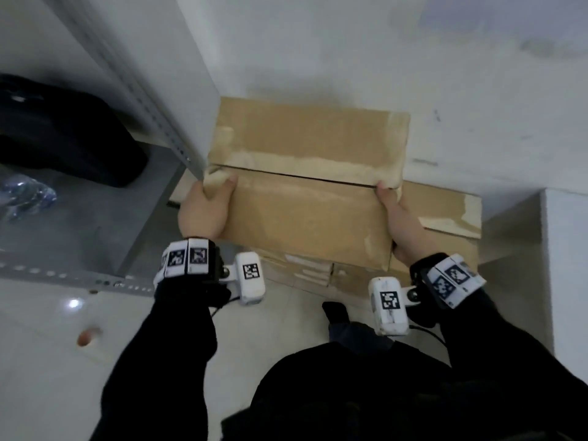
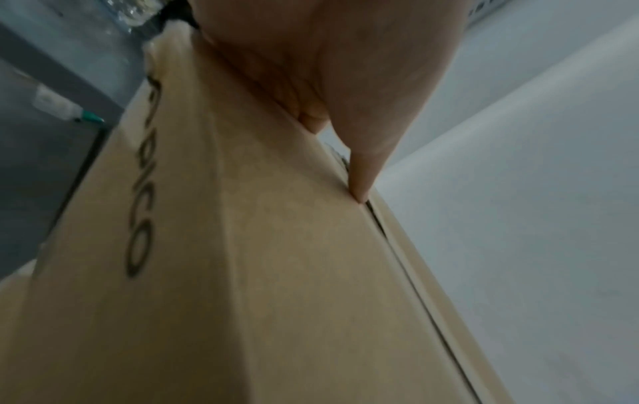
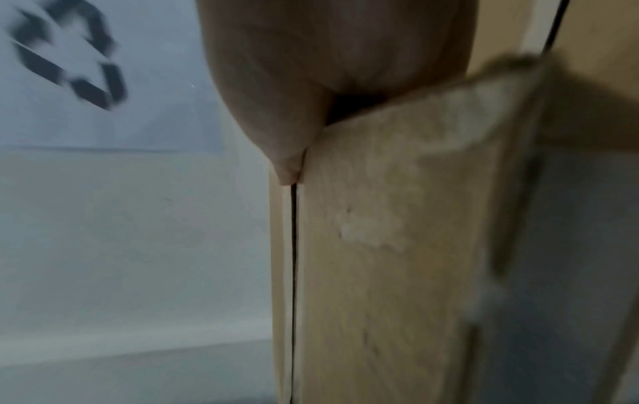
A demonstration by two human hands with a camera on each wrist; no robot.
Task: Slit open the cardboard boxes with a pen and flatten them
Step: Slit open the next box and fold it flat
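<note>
Here the top cardboard box point(image 1: 305, 198) sits on a second box point(image 1: 445, 218) by the wall, left hand point(image 1: 203, 214) and right hand point(image 1: 401, 224) clamped on its ends, thumbs at the centre seam point(image 1: 296, 177). Press both thumbs evenly to part the flaps. The shelf post point(image 1: 178, 135) crowds the left side; no pen shows.

1. A brown cardboard box point(image 1: 305, 186) is held up between two hands in front of a white wall point(image 1: 413, 58).
2. The left hand point(image 1: 203, 211) grips its left end, thumb on top.
3. The right hand point(image 1: 401, 224) grips its right end.
4. A dark seam runs across its top between the thumbs.
5. More cardboard point(image 1: 445, 224) lies beneath it.
6. A grey shelf point(image 1: 95, 224) at left bears a black bag point(image 1: 63, 135).
</note>
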